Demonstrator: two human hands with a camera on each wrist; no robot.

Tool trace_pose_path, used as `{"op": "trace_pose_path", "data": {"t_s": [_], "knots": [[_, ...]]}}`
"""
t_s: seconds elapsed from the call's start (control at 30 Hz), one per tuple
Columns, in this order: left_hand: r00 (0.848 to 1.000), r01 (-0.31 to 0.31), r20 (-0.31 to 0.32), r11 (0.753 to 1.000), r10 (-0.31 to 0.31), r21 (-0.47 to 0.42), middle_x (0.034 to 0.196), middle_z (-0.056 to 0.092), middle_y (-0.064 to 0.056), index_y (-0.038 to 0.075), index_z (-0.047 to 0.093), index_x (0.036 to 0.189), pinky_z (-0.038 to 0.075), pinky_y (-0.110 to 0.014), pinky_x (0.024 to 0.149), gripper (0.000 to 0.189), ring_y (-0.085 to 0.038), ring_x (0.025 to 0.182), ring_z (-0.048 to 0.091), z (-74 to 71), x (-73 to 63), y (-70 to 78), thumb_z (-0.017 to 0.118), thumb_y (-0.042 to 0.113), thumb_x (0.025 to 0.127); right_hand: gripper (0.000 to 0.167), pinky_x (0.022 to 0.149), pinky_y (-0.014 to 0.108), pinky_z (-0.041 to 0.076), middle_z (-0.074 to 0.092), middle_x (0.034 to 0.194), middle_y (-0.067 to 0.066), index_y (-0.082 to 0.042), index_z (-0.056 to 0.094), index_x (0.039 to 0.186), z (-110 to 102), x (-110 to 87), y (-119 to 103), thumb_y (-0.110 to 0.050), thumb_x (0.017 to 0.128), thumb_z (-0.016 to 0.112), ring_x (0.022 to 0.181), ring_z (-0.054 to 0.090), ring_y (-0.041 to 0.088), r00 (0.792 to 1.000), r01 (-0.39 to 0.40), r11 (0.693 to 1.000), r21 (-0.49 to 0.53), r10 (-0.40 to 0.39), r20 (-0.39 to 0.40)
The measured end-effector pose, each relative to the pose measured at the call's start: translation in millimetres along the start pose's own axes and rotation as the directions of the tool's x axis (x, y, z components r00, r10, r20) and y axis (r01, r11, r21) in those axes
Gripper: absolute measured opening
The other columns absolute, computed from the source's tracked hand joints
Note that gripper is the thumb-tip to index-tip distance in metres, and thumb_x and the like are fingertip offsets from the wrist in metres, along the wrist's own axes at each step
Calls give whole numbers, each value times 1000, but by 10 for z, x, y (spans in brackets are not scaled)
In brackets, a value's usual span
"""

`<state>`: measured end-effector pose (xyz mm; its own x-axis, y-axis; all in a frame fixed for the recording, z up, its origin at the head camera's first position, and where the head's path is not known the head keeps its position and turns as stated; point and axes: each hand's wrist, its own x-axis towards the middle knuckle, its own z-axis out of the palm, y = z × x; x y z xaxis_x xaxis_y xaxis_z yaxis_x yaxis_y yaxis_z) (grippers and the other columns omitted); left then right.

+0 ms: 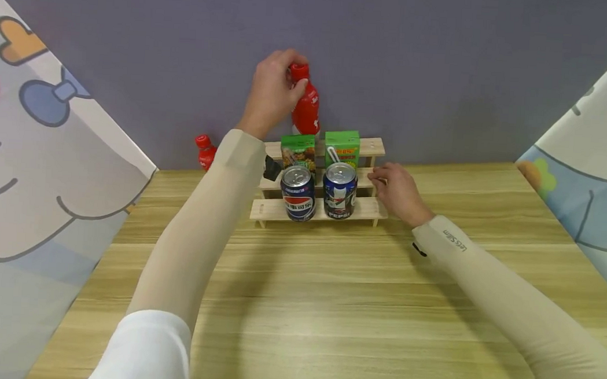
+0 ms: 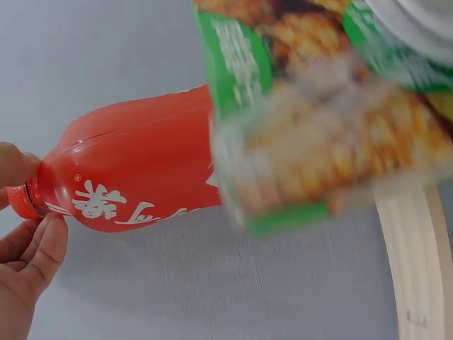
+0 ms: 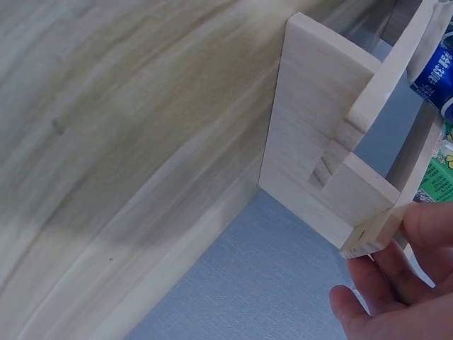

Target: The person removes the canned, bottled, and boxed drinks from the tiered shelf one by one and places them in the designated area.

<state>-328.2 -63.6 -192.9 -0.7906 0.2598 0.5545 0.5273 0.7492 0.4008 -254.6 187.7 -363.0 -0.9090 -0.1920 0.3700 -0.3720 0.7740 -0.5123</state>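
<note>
My left hand (image 1: 276, 89) pinches the neck of a red plastic bottle (image 1: 306, 109), just below its red cap. The bottle stands upright at the top tier of a stepped wooden rack (image 1: 276, 212); its base is hidden behind a green carton. At the rack's right end, my right hand (image 1: 398, 189) grips the tip of a slat, thumb on one side and fingers on the other in the right wrist view. Two green cartons, one with food pictures (image 1: 298, 148) and one plainer (image 1: 344, 143), stand behind two dark blue Pepsi cans (image 1: 299, 194) on the lower tier.
A second red bottle (image 1: 205, 150) stands on the wooden table (image 1: 301, 305) left of the rack, partly behind my left sleeve. A grey wall (image 1: 421, 63) rises close behind the rack. Cartoon-printed panels (image 1: 35, 138) flank both sides.
</note>
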Motion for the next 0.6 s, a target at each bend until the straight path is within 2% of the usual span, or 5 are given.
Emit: {"op": "trace_pose_path", "data": {"t_s": [0.2,0.43,0.6], "knots": [[998,25,-50,1000,-24,9,111,58,-4,11,62,121,44,-17,78,31,-13,90,51,-190,-127,-157,61,21,91,18,86,48,42,60,109,19,6,67,106,13,8,-14,1,91,58,100,52,35,1000,6,1000,3,-6,7],[987,23,-160,1000,-19,19,107,61,-6,8,65,116,44,-16,79,29,-13,89,52,-469,-283,-357,61,19,89,18,86,47,42,60,109,18,6,67,106,12,29,-32,1,90,60,100,52,35,1000,8,1000,11,-8,13],[983,41,-179,999,-37,24,107,61,-6,7,65,115,43,-18,79,29,-13,90,51,-612,-375,-459,61,19,89,18,85,48,42,59,109,20,7,67,106,9,32,15,2,91,58,100,52,36,1000,20,1000,4,-20,14]]}}
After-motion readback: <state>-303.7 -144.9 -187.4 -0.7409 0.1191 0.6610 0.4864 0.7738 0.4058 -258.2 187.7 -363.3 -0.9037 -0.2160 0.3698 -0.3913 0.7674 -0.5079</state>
